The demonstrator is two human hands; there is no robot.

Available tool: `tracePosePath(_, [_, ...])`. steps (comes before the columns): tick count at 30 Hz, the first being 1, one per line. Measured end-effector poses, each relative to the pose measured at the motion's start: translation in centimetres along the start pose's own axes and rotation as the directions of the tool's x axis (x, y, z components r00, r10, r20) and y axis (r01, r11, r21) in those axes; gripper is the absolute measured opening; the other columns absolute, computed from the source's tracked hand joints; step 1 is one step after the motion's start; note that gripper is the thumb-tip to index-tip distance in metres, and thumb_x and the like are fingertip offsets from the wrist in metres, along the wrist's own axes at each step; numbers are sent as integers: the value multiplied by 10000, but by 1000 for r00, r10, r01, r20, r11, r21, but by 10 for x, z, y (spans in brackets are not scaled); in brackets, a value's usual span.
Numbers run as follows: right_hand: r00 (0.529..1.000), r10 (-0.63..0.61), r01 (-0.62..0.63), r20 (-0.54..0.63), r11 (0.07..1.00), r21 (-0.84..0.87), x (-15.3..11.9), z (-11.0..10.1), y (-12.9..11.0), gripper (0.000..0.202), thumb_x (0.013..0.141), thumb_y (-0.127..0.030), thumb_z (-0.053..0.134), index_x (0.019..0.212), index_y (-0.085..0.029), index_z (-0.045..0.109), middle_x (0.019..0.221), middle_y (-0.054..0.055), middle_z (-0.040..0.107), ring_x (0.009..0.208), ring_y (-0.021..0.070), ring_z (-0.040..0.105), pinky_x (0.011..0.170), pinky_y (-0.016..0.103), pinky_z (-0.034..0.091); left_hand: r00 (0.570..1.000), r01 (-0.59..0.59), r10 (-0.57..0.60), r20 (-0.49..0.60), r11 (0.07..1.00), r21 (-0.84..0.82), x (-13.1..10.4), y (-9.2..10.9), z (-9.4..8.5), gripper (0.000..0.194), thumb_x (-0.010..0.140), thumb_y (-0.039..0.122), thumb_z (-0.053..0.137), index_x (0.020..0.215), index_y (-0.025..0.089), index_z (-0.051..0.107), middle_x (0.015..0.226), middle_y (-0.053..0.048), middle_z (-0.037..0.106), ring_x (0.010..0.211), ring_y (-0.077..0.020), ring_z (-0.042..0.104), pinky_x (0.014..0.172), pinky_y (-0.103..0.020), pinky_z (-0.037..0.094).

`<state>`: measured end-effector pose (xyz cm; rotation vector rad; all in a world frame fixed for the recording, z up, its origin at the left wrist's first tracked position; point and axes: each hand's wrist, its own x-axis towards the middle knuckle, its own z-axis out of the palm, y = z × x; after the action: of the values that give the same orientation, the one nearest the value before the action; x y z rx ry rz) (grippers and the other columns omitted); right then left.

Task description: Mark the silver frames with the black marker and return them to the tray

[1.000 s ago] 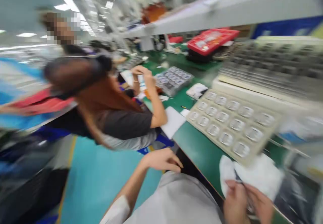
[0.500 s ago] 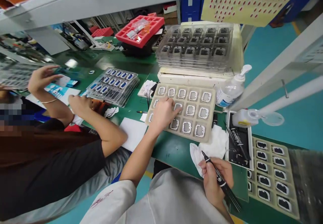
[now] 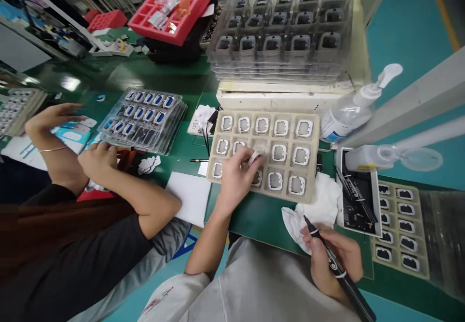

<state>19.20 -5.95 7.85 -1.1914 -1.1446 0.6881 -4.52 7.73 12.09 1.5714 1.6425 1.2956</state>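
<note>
A beige tray [image 3: 311,163] with rows of small white frame parts lies on the green bench in front of me. My left hand [image 3: 235,179] rests over its near left side and pinches one white frame part [image 3: 255,157] above an empty pocket. My right hand [image 3: 332,259] hovers near the bench's front edge, closed around a black marker pen [image 3: 339,273] with its tip pointing up and left. A crumpled white cloth [image 3: 319,206] lies between that hand and the tray.
A co-worker's two arms [image 3: 109,181] reach over the bench at left, beside a stack of clear trays with blue parts [image 3: 143,118]. Behind stand stacked clear trays [image 3: 279,31], a red tray [image 3: 170,2], two pump bottles [image 3: 348,111], and another beige tray [image 3: 403,225] at right.
The view swung from the aisle and co-worker down onto the bench. My left hand went from my lap to the beige tray and lifted one frame part. My right hand kept the pen.
</note>
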Motion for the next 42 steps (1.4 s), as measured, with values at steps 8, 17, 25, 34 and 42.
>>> tracePosePath(8, [967, -73, 71, 244, 997, 21, 42, 33, -23, 303, 997, -159, 864, 1237, -280, 726, 1204, 89, 883, 1108, 345, 896, 830, 431, 810, 903, 419, -390, 181, 701, -577, -57, 17, 14, 502, 852, 583, 1038, 1147, 231, 835, 957, -74, 911, 819, -283, 911, 639, -333, 744])
tracePosePath(17, [946, -278, 292, 167, 954, -65, 65, 79, -26, 171, 1040, -143, 822, 1156, -263, 786, 1090, 9, 890, 1074, 254, 905, 919, 310, 805, 925, 360, -376, 60, 813, -458, -67, 15, 21, 449, 864, 611, 1022, 1026, 211, 898, 895, -63, 914, 713, -221, 871, 664, -290, 732])
tracePosePath(25, [922, -277, 301, 271, 952, -50, 72, 74, -34, 232, 1070, -101, 789, 1217, -277, 754, 1015, 1, 856, 996, 241, 901, 1028, 410, 809, 949, 298, -316, 5, 891, -342, -74, 9, 23, 405, 929, 591, 965, 1026, 200, 914, 813, -45, 886, 604, -167, 795, 597, -235, 649])
tracePosePath(34, [929, -269, 300, 253, 949, -93, 73, 76, -33, 179, 1070, -103, 813, 1165, -243, 756, 1014, 27, 864, 972, 252, 907, 957, 360, 813, 974, 204, -226, -37, 930, -306, -75, 7, 22, 263, 956, 446, 957, 1029, 195, 932, 752, -16, 857, 545, -113, 708, 561, -186, 589])
tracePosePath(42, [925, -275, 308, 262, 947, -95, 73, 76, -34, 162, 1066, -102, 820, 1131, -231, 747, 997, 38, 860, 1032, 284, 909, 978, 370, 815, 982, 165, -186, -42, 938, -305, -76, 3, 23, 225, 961, 402, 953, 1050, 197, 930, 778, -22, 865, 545, -109, 704, 573, -185, 596])
